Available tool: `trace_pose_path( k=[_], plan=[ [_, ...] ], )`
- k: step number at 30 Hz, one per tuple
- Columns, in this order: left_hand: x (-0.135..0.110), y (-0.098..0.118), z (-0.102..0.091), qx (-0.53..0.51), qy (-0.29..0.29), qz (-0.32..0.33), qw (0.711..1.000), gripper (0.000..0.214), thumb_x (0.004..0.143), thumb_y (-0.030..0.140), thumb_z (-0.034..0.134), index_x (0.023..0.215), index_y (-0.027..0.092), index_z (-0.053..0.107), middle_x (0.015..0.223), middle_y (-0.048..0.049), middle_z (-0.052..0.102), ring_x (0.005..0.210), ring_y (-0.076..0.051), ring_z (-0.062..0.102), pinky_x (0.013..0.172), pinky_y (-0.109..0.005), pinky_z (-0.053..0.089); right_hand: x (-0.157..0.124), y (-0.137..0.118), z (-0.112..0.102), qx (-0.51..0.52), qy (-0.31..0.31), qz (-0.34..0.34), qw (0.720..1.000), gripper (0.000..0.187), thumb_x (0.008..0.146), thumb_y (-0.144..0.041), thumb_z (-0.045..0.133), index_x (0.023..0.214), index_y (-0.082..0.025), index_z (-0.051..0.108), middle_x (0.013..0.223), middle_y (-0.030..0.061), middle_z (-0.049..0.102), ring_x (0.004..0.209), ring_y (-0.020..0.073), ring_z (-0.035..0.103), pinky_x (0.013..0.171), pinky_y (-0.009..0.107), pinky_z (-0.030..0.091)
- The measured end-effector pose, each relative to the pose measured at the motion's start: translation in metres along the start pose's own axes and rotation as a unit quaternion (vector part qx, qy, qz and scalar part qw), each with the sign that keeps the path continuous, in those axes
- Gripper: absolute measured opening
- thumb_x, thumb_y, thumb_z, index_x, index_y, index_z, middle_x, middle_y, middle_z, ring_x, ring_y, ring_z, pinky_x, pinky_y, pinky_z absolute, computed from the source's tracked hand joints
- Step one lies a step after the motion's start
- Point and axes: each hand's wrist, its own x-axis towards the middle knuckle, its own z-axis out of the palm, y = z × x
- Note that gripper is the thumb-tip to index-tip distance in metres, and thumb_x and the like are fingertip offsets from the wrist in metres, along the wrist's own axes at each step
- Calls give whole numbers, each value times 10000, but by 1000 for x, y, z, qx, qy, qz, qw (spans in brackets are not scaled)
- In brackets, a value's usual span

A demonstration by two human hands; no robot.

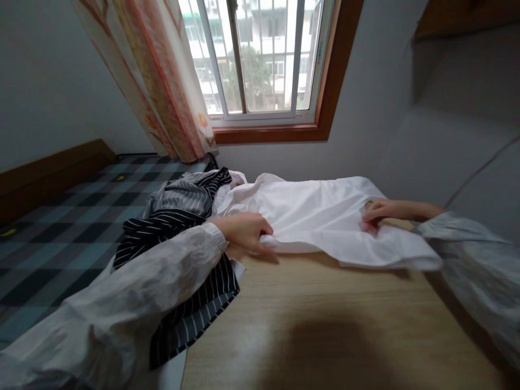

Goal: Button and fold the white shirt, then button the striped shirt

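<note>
A white shirt (312,203) lies spread and creased across the far part of the wooden table (325,303). At its near left edge, my left hand (247,234) pinches the cloth between thumb and fingers. Toward the right, my right hand (377,212), slightly blurred, is closed on a fold of the same shirt. A sleeve-like flap of it reaches the table's right side. Beside and under my left forearm is a bunched black garment with white stripes (162,227), its lower part hanging at the table's left edge.
A bed with a dark checked cover (73,216) stands to the left, with a wooden headboard (57,162). Behind the table are a wall, a barred window (260,59) and a patterned curtain (158,76). A cable (479,173) runs along the right wall.
</note>
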Motion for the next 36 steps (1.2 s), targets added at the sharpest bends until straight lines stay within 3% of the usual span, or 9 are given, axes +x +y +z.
trace_pose_path(
  k=[2,4,9,14,22,25,28,32,36],
  plan=[
    [0,4,-4,-105,-76,-20,991,486,827,737,838,826,252,798,720,-19,751,653,-184,647,663,-316,477,6,-2,3,0,-103,25,994,597,845,-796,707,701,-227,816,692,123,758,667,284,708,691,421,586],
    [4,2,-8,-202,-108,-40,973,540,892,782,746,1007,260,822,807,-26,798,669,-182,677,661,-309,497,15,-6,8,-44,-30,10,999,603,894,-790,663,740,-224,804,756,126,774,721,283,704,740,426,582],
    [17,-16,-1,-100,114,-104,983,559,1016,732,567,1099,234,804,1076,-94,809,854,-217,743,771,-325,540,33,-15,38,-196,211,-98,953,614,931,-765,703,1196,-219,799,1272,183,779,1195,395,713,1088,541,559],
    [11,-17,21,134,54,-101,984,532,800,696,846,1060,235,787,1081,-116,794,863,-294,752,772,-371,532,31,-13,70,-238,142,-82,957,740,881,-806,750,1337,-223,755,1365,194,738,1243,427,701,1129,573,551],
    [-1,2,15,70,-44,-95,992,666,708,936,817,800,279,758,764,-44,764,655,-236,657,690,-360,471,-2,-24,47,-180,-53,-16,982,728,671,-830,909,1126,-281,762,1036,105,810,825,342,770,707,436,583],
    [14,-4,11,91,55,-101,989,469,931,732,750,978,269,806,987,-68,821,811,-248,719,770,-359,501,7,-36,40,-178,-86,4,980,595,813,-862,783,966,-287,784,869,83,805,731,316,754,656,410,528],
    [32,-19,11,171,184,-121,960,369,975,571,751,1107,231,804,1234,-124,798,1108,-312,733,1009,-405,513,31,-43,47,-216,26,-27,976,550,973,-800,637,915,-276,793,936,114,822,855,344,781,785,455,581],
    [39,-47,6,189,281,-235,911,555,1024,666,642,1241,171,770,1373,-212,737,1288,-384,683,1114,-466,488,64,-37,82,-257,187,-109,942,622,1000,-671,663,1434,-231,736,1557,202,698,1453,438,640,1214,592,519],
    [21,-82,-9,135,284,-382,869,613,929,610,740,1292,116,737,1342,-290,742,1239,-452,712,1052,-502,524,80,-19,119,-253,179,-37,950,782,1094,-676,472,1709,-195,502,1775,220,495,1648,421,473,1332,633,406]
  ],
)
